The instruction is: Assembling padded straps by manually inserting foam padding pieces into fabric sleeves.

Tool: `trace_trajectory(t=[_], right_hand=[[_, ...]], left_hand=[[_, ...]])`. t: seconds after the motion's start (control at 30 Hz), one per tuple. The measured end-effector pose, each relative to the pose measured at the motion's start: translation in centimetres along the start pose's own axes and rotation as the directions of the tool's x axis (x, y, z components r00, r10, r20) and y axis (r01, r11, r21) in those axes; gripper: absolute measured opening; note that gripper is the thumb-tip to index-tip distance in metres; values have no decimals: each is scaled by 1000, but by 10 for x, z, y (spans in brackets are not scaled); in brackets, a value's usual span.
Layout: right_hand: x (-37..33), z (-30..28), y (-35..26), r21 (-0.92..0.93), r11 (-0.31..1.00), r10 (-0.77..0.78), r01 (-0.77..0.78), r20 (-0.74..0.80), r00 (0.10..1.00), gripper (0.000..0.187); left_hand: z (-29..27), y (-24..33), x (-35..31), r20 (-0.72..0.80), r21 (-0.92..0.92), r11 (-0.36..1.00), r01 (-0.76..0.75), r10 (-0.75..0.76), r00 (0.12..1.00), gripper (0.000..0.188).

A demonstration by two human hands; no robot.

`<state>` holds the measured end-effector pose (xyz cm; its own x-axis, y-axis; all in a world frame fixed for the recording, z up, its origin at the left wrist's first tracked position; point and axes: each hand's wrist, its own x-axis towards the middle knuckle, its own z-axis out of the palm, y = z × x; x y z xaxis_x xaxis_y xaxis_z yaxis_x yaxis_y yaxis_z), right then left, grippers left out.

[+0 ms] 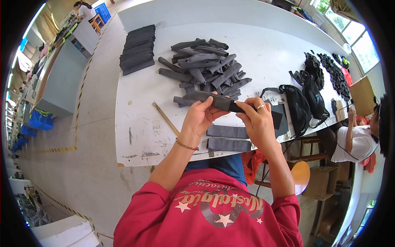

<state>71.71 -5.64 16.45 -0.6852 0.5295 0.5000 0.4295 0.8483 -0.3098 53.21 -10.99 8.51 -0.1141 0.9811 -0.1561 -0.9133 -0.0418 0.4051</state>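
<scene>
Grey fabric sleeve (221, 103) gripped in fingers of left hand (200, 114); black end piece (236, 108) pinched by right hand (256, 120), presumably so both are kept aligned.

Red star-printed shirt (197, 226), blue trousers (234, 165), braided bracelet (186, 145), silver ring (260, 107).

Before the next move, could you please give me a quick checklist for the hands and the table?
1. Left hand gripping the grey fabric sleeve: ok.
2. Right hand pinching the dark end: ok.
3. Dark end separate from the sleeve: cannot tell.
4. Two strips lying flat near the table edge: ok.
5. Loose grey pile neatly stacked: not ok, pieces lie jumbled.
6. Tan stick clear of the left forearm: cannot tell, lower end hidden.
</scene>
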Motion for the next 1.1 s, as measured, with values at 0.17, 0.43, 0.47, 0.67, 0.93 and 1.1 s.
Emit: trace_trajectory(t=[0.17, 0.43, 0.47, 0.67, 0.93, 1.1], right_hand=[[0, -2, -3, -16, 1000, -7, 7, -23, 1000, 29], [2, -4, -5, 5, 997, -80, 80, -21, 997, 30], [2, -3, -5, 7, 996, -93, 93, -30, 995, 30], [0, 7, -4, -87, 983, -169, 163, -68, 983, 33], [-4, 18, -18, -98, 986, -148, 132, -176, 973, 43], [-10, 44, -36, 80, 991, -87, 107, -228, 970, 49]], left_hand=[[11, 2, -6, 5, 102, 993, -52, 52, 999, 33], [2, 7, -6, 89, 6, 999, 42, -42, 995, 27], [0, 8, -5, 94, 5, 998, 57, -57, 994, 27], [7, 9, -11, 38, 39, 999, 33, -35, 999, 26], [34, -1, -35, 41, 230, 937, -264, 262, 964, 42], [28, -12, -20, 186, 173, 926, -334, 303, 935, 35]])
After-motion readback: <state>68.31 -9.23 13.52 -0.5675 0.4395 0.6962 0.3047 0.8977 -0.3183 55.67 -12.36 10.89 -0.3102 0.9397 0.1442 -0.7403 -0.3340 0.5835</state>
